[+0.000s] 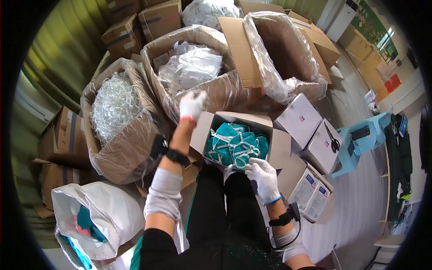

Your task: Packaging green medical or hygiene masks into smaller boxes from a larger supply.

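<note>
**Teal masks (236,144) with white straps lie in an open box (203,135) between two gloved hands**

Well to the left of the fingers, a white sack (119,209) holds teal pieces. Nearer them, a plastic-lined carton of clear strands (114,108) stands open; just beyond the left fingers is another, holding clear packets (193,67).

The work looks partway along: the masks are already heaped in the box, while its flaps stand spread, so closing remains undone.

The left hand (192,107) is raised on an extended forearm, past the box's left flap, its fingers curled loosely; whether they hold anything, I cannot tell. The masks lie between the two sets of fingers, just beyond the right ones. The right hand (262,177) sits lower at the box's near right corner, elbow bent, fingers partly bent toward the masks; whether they pinch a strap is unclear.

Right of these fingers stand white boxes (297,118), with black-handled scissors (334,141) on one.
</note>
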`<state>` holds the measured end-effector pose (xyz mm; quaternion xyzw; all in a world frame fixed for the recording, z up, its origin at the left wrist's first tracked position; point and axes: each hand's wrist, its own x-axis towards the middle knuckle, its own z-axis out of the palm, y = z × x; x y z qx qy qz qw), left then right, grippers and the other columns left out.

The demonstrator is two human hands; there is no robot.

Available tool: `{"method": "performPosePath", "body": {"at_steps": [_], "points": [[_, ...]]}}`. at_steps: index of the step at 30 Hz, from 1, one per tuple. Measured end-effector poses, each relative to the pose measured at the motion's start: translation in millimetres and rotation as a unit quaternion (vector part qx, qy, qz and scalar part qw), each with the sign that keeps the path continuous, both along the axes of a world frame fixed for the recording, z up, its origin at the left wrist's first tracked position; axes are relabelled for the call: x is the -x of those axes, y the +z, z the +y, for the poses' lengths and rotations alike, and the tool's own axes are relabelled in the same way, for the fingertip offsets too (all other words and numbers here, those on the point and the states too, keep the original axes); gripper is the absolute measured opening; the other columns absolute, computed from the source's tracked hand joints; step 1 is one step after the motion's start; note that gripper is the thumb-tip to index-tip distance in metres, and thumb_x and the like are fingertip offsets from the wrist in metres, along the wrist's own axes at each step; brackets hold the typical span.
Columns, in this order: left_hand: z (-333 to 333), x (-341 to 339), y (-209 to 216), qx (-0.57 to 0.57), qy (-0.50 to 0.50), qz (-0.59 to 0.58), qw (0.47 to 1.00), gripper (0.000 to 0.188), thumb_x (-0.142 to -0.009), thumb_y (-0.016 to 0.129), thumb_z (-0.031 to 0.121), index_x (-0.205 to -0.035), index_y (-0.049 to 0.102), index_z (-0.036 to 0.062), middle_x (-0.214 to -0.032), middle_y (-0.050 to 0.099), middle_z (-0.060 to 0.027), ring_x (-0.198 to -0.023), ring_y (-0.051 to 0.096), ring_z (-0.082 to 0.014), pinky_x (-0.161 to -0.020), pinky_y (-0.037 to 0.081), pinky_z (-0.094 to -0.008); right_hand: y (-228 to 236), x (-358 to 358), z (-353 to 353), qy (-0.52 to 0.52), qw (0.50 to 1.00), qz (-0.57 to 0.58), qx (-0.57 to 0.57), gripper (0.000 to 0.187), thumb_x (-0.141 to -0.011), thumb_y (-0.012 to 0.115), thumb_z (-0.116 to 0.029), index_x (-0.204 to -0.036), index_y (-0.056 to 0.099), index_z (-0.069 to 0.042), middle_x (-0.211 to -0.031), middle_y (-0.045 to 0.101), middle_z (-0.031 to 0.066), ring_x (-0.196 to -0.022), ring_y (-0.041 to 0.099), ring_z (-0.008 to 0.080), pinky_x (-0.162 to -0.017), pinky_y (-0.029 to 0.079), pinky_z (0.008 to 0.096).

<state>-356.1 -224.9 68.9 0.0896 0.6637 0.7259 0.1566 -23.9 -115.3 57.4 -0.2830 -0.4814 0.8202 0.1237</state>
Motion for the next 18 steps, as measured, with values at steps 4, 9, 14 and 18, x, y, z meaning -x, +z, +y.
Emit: {"method": "performPosePath", "body": {"at_steps": [4, 9, 14, 18], "points": [[-29.8, -115.2, -34.6, 0.132, -0.049, 0.163, 0.977, 0.024, -0.09, 0.07, 0.024, -0.081, 0.071, 0.0013, -0.069, 0.069, -0.0043, -0.061, 0.064, -0.0154, -0.057, 0.05, -0.0302, -26.7, -8.1, -14.1, -0.006, 0.956, -0.043, -0.289, 0.021, -0.088, 0.066, -0.003, -0.108, 0.066, 0.0, -0.095, 0.07, 0.0058, -0.085, 0.066, 0.0125, -0.079, 0.052, 0.0252], [-55.7, -189.0, -40.0, 0.336, -0.235, 0.378, 0.83, 0.031, -0.073, 0.078, 0.043, -0.081, 0.074, 0.0127, -0.079, 0.07, -0.0063, -0.083, 0.065, -0.0258, -0.094, 0.041, -0.0411, -4.1, 1.0, -24.8, 0.044, 0.744, -0.152, -0.649, 0.05, -0.071, 0.08, -0.015, -0.117, 0.062, -0.008, -0.106, 0.063, 0.0135, -0.081, 0.067, 0.0305, -0.071, 0.054, 0.0405], [-53.5, -221.9, -81.7, 0.356, -0.169, 0.474, 0.788, 0.006, -0.079, 0.069, 0.02, -0.076, 0.068, 0.0141, -0.077, 0.065, -0.0036, -0.081, 0.061, -0.0254, -0.086, 0.041, -0.0397, -36.1, 16.6, -13.6, 0.149, 0.656, -0.199, -0.712, 0.007, -0.077, 0.066, -0.017, -0.081, 0.068, -0.012, -0.081, 0.067, 0.012, -0.075, 0.067, 0.0341, -0.063, 0.052, 0.0482], [-49.6, -232.0, -74.7, 0.28, -0.187, 0.426, 0.84, 0.008, -0.081, 0.068, 0.02, -0.083, 0.072, 0.0134, -0.079, 0.068, -0.0048, -0.082, 0.062, -0.0262, -0.085, 0.042, -0.0388, -19.0, -6.2, 2.5, 0.141, 0.801, -0.072, -0.577, 0.012, -0.078, 0.067, -0.02, -0.083, 0.071, -0.009, -0.085, 0.069, 0.0155, -0.081, 0.068, 0.0345, -0.069, 0.053, 0.0445]]}}
